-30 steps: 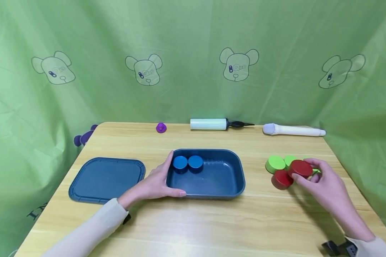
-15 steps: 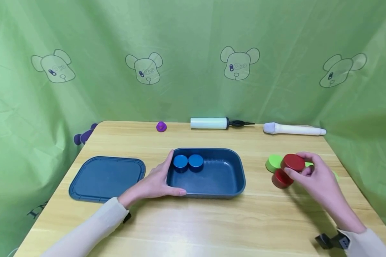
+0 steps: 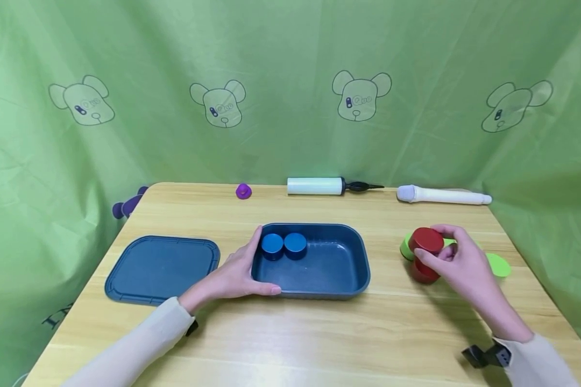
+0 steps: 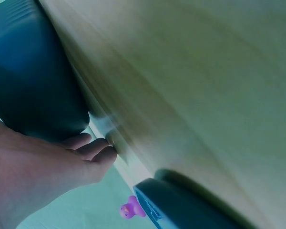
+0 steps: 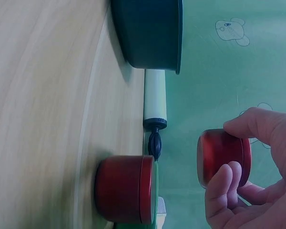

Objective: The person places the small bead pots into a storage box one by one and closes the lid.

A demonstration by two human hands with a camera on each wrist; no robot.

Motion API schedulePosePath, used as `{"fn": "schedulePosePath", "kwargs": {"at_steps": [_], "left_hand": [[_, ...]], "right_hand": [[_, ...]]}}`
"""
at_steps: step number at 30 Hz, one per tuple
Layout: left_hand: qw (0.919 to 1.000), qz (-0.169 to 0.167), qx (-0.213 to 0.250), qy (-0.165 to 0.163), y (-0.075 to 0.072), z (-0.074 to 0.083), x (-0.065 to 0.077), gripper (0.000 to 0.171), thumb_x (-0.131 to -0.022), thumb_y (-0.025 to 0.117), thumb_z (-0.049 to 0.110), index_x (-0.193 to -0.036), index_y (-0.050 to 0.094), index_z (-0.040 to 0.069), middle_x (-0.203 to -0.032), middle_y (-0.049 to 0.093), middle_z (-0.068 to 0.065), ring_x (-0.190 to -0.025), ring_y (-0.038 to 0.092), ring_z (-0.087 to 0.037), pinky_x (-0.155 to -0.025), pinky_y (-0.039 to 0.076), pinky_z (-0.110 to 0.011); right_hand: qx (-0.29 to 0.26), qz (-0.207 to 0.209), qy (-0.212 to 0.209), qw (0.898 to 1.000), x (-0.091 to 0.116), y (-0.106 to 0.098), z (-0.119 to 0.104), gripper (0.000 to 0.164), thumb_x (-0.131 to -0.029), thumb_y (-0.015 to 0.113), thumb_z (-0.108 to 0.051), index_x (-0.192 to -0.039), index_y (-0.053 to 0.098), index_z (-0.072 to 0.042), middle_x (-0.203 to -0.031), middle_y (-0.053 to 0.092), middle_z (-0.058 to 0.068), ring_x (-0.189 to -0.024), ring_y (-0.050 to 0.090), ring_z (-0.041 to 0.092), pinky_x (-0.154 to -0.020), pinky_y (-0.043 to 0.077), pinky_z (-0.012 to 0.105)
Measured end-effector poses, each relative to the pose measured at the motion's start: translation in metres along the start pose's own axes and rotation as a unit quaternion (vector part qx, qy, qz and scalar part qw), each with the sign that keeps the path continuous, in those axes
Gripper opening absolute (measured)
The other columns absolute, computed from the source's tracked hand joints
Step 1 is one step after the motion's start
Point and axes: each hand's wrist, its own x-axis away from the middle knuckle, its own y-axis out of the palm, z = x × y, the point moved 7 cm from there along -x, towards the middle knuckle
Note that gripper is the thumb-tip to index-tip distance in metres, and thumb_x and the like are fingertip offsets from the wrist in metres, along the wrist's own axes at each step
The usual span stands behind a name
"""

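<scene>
My right hand (image 3: 457, 263) grips a round red tin (image 3: 427, 240) between thumb and fingers, raised off the table. Below it stands a second red tin (image 5: 124, 189), apart from the held one in the right wrist view. Bright green tins (image 3: 498, 265) stand around my right hand and are partly hidden by it. My left hand (image 3: 234, 275) holds the left end of a dark blue rectangular container (image 3: 360, 269), its thumb along the near wall and its fingers at the left side. Inside, two blue tins (image 3: 295, 244) stand side by side at the back left.
A flat dark blue lid (image 3: 162, 269) lies left of the container. Along the back edge are a small purple duck (image 3: 243, 191), a white hand pump (image 3: 316, 186) with a black nozzle and a white microphone-shaped stick (image 3: 445, 195). A green curtain (image 3: 290, 134) hangs behind.
My right hand has moved left with the red tin, from over the green tins to above the other red tin. My left hand and the container have stayed in place.
</scene>
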Motion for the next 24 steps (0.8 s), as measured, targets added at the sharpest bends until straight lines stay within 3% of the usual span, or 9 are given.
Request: {"fn": "schedulePosePath", "kwargs": {"at_steps": [17,24], "left_hand": [[1.0,-0.001,0.0,-0.002,0.001,-0.001,0.001,0.145,-0.082,0.09,0.067,-0.174,-0.015,0.03,-0.182,0.007,-0.008,-0.164,0.016,-0.04,-0.124,0.023,-0.071],[1.0,0.003,-0.001,-0.005,0.001,-0.001,0.001,0.145,-0.081,0.09,0.066,-0.175,-0.013,0.025,-0.182,0.008,-0.008,-0.164,0.017,-0.041,-0.123,0.024,-0.072]], "right_hand": [[-0.002,-0.01,-0.025,1.0,-0.01,0.019,-0.024,0.068,-0.097,0.087,-0.029,-0.15,0.055,-0.001,-0.096,0.064,0.012,-0.08,0.058,0.018,-0.063,0.049,0.023],[-0.026,-0.015,-0.047,0.998,-0.012,0.031,-0.041,0.066,-0.096,0.088,-0.027,-0.148,0.057,0.0,-0.099,0.063,0.014,-0.082,0.057,0.019,-0.066,0.047,0.022]]}}
